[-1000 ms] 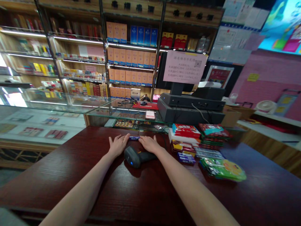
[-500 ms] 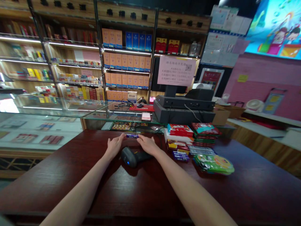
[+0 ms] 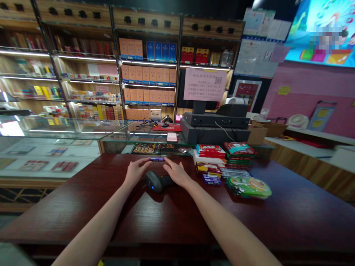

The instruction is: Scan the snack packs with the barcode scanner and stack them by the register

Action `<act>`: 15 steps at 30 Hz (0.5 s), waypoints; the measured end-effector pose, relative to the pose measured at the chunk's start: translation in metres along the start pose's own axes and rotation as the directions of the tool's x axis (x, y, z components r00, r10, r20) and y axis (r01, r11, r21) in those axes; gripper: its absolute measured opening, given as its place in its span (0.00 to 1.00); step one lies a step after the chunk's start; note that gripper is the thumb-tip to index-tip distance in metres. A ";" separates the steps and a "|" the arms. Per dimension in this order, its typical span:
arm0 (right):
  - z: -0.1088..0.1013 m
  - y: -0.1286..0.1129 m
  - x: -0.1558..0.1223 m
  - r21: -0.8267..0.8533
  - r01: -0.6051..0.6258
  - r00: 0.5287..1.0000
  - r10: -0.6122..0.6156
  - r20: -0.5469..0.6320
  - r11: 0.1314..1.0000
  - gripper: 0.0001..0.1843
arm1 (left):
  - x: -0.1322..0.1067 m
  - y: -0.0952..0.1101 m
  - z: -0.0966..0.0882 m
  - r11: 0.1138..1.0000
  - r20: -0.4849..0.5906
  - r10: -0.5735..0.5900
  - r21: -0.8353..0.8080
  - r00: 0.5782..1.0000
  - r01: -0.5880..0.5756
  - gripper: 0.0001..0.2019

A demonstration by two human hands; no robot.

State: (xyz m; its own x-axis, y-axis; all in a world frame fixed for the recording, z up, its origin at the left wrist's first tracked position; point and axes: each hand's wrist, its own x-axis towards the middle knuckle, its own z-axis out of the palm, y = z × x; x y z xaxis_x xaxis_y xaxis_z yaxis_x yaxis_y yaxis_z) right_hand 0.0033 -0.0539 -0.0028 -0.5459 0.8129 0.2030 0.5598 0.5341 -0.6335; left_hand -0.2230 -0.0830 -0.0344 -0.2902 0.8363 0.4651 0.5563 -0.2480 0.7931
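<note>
Hands (image 3: 135, 170) on purple packet (image 3: 157, 159); scanner (image 3: 155, 181) near

The head-worn camera looks forward and down over the counter (image 3: 83, 207), left hand (image 3: 135, 170) and right hand (image 3: 176, 173) near centre.

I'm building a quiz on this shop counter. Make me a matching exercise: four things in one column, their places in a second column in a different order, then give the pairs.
Things
1. purple bar
2. barcode scanner
3. green packet
4. pink notice

Places
A. above the cash register
B. on the counter, between the two wrists
C. between the fingertips of the left hand and right hand
D. on the counter, at the right end of the snack packs

Pairs: 1-C, 2-B, 3-D, 4-A.
</note>
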 end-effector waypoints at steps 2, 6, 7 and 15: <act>0.002 0.002 -0.002 0.014 0.019 1.000 -0.019 -0.017 1.000 0.28 | -0.001 -0.001 0.000 1.000 -0.009 0.000 -0.015 1.000 0.000 0.22; 0.005 0.004 -0.005 0.023 0.050 0.998 -0.049 -0.028 0.998 0.28 | -0.002 -0.001 -0.001 0.999 -0.027 0.003 -0.043 1.000 -0.004 0.21; 0.006 0.005 -0.006 0.023 0.058 0.998 -0.057 -0.032 0.998 0.28 | -0.002 -0.002 -0.001 0.999 -0.031 0.005 -0.049 1.000 -0.006 0.21; 0.010 0.008 -0.008 0.016 0.098 0.994 -0.097 -0.055 0.995 0.28 | -0.002 -0.003 0.001 0.998 -0.042 0.023 -0.064 0.999 -0.026 0.18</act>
State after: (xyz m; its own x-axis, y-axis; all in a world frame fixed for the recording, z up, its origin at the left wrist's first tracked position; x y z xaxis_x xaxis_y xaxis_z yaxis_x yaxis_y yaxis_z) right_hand 0.0063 -0.0582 -0.0171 -0.5626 0.7686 0.3045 0.4931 0.6076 -0.6226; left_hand -0.2229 -0.0829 -0.0377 -0.3093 0.8092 0.4995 0.5127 -0.3005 0.8043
